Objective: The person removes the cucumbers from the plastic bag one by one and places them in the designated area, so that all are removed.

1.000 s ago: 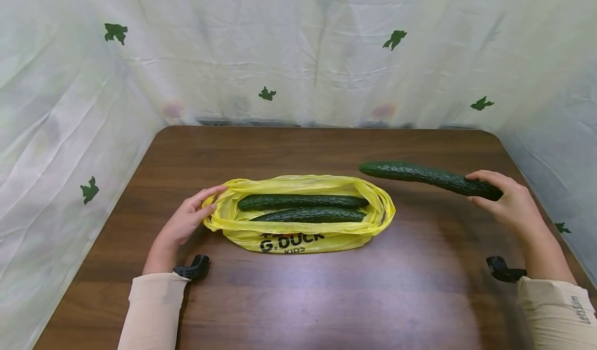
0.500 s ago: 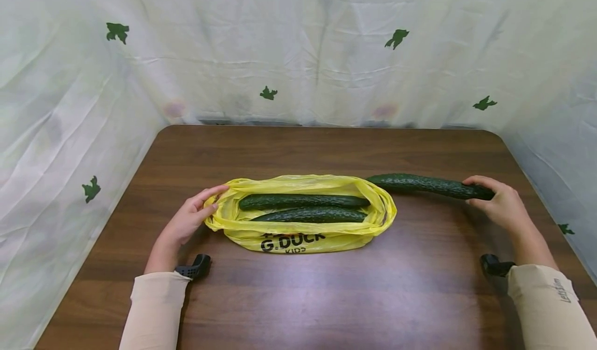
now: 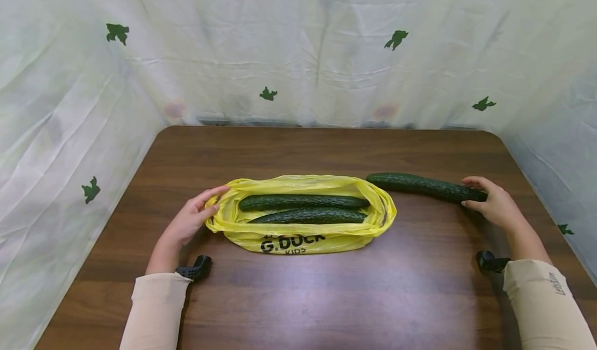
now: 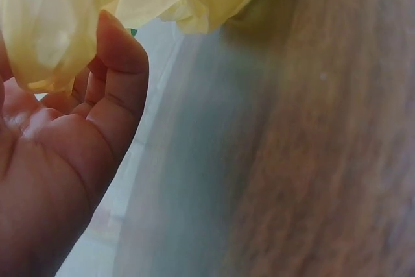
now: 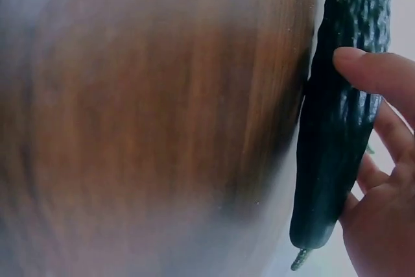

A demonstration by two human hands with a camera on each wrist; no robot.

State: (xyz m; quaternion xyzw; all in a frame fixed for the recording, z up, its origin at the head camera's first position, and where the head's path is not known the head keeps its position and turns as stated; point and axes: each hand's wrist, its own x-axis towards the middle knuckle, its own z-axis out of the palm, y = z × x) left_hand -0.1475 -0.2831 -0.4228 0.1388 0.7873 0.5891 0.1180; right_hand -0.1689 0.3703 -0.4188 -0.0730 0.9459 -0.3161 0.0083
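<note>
**Two inside, one outside, both ends held**

Left to right, from where I'm standing. Left hand [image 3: 188,218]: narrow, thumb and fingers curled round the left rim of the yellow, thin-plastic bag [image 3: 356,241] with black "G.DUCK KIDS" print. Left wrist view agrees: yellow film passes between thumb and fingers.

Bag sits mid-table, mouth up and spread, on the dark brown wood-grain table [image 3: 359,298]. Inside, side by side: a long, dark green rear cucumber [image 3: 303,201] and a matching front cucumber [image 3: 312,215], both lying lengthwise.

To the right, outside the bag: a long, bumpy, dark green loose cucumber [image 3: 420,185], left tip at the bag's far right rim. Touching or just beside, can't tell. Right hand [image 3: 499,205] grips its right end, thumb on one side, fingers on the other. Can't tell if that end bears on the table.

Step in hand, my read: handling the loose one while the left steadies the rim. Next move calls for a firm right grip, since it's held far from its middle; lifting would let the left tip sag.
</note>
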